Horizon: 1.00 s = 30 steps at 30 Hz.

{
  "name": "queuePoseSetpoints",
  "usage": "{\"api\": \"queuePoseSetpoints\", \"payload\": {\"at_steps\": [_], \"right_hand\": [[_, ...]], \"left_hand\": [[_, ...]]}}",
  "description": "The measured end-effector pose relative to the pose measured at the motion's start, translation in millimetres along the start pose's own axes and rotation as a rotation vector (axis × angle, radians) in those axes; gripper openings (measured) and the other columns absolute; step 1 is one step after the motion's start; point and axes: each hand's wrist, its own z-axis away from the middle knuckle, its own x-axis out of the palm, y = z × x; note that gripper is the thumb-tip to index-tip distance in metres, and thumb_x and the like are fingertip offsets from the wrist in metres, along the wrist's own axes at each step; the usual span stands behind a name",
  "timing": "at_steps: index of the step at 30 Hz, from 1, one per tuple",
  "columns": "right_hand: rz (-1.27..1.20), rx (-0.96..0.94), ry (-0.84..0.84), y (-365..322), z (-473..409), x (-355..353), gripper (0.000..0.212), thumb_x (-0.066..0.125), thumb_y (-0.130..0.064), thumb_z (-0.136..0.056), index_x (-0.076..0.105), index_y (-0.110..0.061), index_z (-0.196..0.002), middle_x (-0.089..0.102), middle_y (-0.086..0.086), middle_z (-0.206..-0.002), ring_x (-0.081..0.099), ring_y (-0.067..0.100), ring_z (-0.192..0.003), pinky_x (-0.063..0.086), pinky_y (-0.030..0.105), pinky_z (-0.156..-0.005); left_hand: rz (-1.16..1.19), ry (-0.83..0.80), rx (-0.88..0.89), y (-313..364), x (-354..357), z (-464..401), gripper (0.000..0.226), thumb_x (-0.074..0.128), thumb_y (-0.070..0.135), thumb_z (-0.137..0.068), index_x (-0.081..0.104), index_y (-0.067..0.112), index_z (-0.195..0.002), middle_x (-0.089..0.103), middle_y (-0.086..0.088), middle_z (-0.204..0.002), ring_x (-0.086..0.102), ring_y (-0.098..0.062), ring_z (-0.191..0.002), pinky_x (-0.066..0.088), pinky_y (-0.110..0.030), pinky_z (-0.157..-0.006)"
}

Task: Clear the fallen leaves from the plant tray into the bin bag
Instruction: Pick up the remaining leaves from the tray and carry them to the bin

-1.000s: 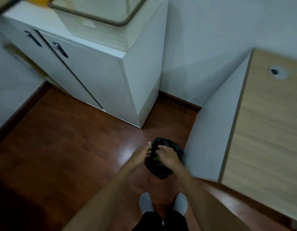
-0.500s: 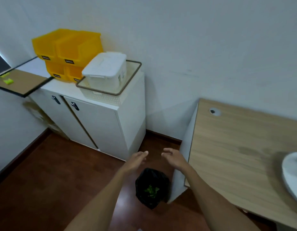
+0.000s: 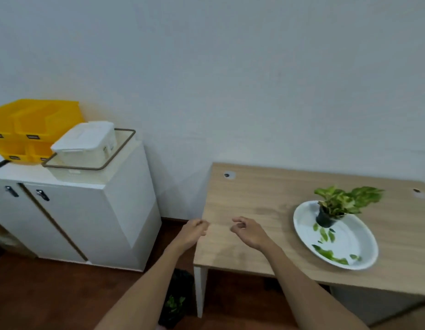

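A white oval plant tray (image 3: 356, 242) lies on the right of a wooden desk (image 3: 261, 198). A small potted plant (image 3: 330, 208) stands at its far end, and several green fallen leaves (image 3: 328, 253) are scattered on its surface. The black bin bag (image 3: 176, 298) sits on the floor beside the desk leg, with green leaves inside it, partly hidden by my left forearm. My left hand (image 3: 192, 232) hovers at the desk's left edge with fingers loosely curled and nothing in it. My right hand (image 3: 248, 231) hangs over the desk, fingers loosely curled and empty, well left of the tray.
A white cabinet (image 3: 87, 217) stands to the left against the wall, carrying yellow bins (image 3: 35, 125) and a white lidded box (image 3: 87, 144) in a basket. Dark wooden floor (image 3: 51, 294) runs between cabinet and desk.
My view has risen from the bin bag on the floor to the desk. Both hands came up from the bag's mouth to desk height, and the tray with the plant is now in sight.
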Motion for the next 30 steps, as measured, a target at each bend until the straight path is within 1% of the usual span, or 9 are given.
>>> {"api": "queuePoseSetpoints", "payload": {"at_steps": [3, 8, 13, 17, 20, 23, 25, 27, 30], "right_hand": [[0.010, 0.041, 0.060, 33.2, 30.5, -49.1, 0.048, 0.061, -0.033, -0.090, 0.058, -0.019, -0.135, 0.064, 0.006, -0.127, 0.060, 0.021, -0.116, 0.044, 0.026, -0.097], [0.016, 0.116, 0.171, 87.3, 69.9, -120.1, 0.047, 0.061, -0.035, -0.090, 0.057, -0.020, -0.134, 0.061, 0.005, -0.131, 0.058, 0.022, -0.119, 0.045, 0.031, -0.100], [0.000, 0.182, 0.213, 128.5, 83.4, -168.3, 0.048, 0.060, -0.040, -0.091, 0.055, -0.023, -0.136, 0.060, 0.005, -0.133, 0.061, 0.020, -0.115, 0.046, 0.029, -0.095], [-0.014, 0.210, 0.229, 159.7, 75.1, -194.9, 0.044, 0.056, -0.045, -0.093, 0.059, -0.024, -0.131, 0.065, -0.001, -0.127, 0.062, 0.008, -0.095, 0.046, 0.022, -0.080], [-0.014, 0.241, 0.238, 181.6, 60.3, -212.1, 0.039, 0.055, -0.047, -0.093, 0.064, -0.025, -0.123, 0.068, -0.002, -0.123, 0.062, 0.014, -0.106, 0.045, 0.028, -0.089], [-0.078, 0.282, 0.244, 199.6, 47.2, -221.0, 0.025, 0.054, -0.042, -0.096, 0.065, -0.027, -0.114, 0.066, -0.003, -0.108, 0.065, 0.018, -0.099, 0.046, 0.024, -0.074], [-0.096, 0.316, 0.230, 213.1, 39.0, -222.9, 0.025, 0.055, -0.041, -0.097, 0.065, -0.024, -0.113, 0.065, -0.001, -0.107, 0.065, 0.017, -0.095, 0.045, 0.020, -0.064], [-0.110, 0.344, 0.205, 225.0, 29.1, -223.6, 0.025, 0.056, -0.041, -0.096, 0.065, -0.024, -0.112, 0.065, 0.001, -0.112, 0.062, 0.015, -0.096, 0.046, 0.021, -0.070], [-0.095, 0.356, 0.183, 241.3, 10.3, -224.5, 0.037, 0.057, -0.042, -0.095, 0.064, -0.021, -0.124, 0.066, 0.003, -0.126, 0.062, 0.017, -0.104, 0.048, 0.028, -0.090]], "left_hand": [[-0.043, -0.077, 0.054, 44.2, 51.5, -2.9, 0.024, 0.050, 0.040, -0.096, 0.063, 0.023, -0.105, 0.064, 0.001, -0.110, 0.062, -0.014, -0.099, 0.045, -0.030, -0.084], [-0.028, -0.187, 0.138, 102.0, 141.0, -2.3, 0.027, 0.051, 0.034, -0.095, 0.067, 0.015, -0.104, 0.070, -0.002, -0.107, 0.067, -0.011, -0.098, 0.047, -0.034, -0.094], [-0.027, -0.301, 0.182, 128.9, 201.5, -11.9, 0.020, 0.051, 0.030, -0.097, 0.067, 0.021, -0.102, 0.068, 0.004, -0.102, 0.064, -0.008, -0.090, 0.045, -0.020, -0.075], [-0.021, -0.348, 0.127, 135.6, 236.4, -40.8, 0.027, 0.053, 0.038, -0.095, 0.067, 0.019, -0.107, 0.068, 0.000, -0.107, 0.066, -0.012, -0.096, 0.046, -0.022, -0.074], [-0.009, -0.378, 0.093, 141.6, 258.3, -65.9, 0.034, 0.054, 0.041, -0.094, 0.066, 0.016, -0.113, 0.068, -0.004, -0.110, 0.066, -0.017, -0.100, 0.047, -0.021, -0.074], [-0.006, -0.379, 0.069, 140.0, 277.6, -89.7, 0.033, 0.055, 0.040, -0.094, 0.068, 0.014, -0.110, 0.067, -0.004, -0.106, 0.064, -0.015, -0.092, 0.047, -0.022, -0.072], [0.042, -0.355, 0.035, 129.9, 290.7, -100.7, 0.029, 0.056, 0.037, -0.094, 0.070, 0.014, -0.104, 0.067, -0.005, -0.101, 0.064, -0.015, -0.088, 0.046, -0.022, -0.071], [0.073, -0.340, -0.002, 117.7, 302.1, -107.8, 0.026, 0.055, 0.034, -0.094, 0.070, 0.015, -0.102, 0.067, -0.007, -0.103, 0.063, -0.014, -0.087, 0.046, -0.021, -0.073], [0.059, -0.290, 0.032, 108.6, 312.0, -112.2, 0.027, 0.048, 0.026, -0.098, 0.068, 0.013, -0.111, 0.067, -0.001, -0.108, 0.063, -0.011, -0.095, 0.049, -0.021, -0.076]]}}
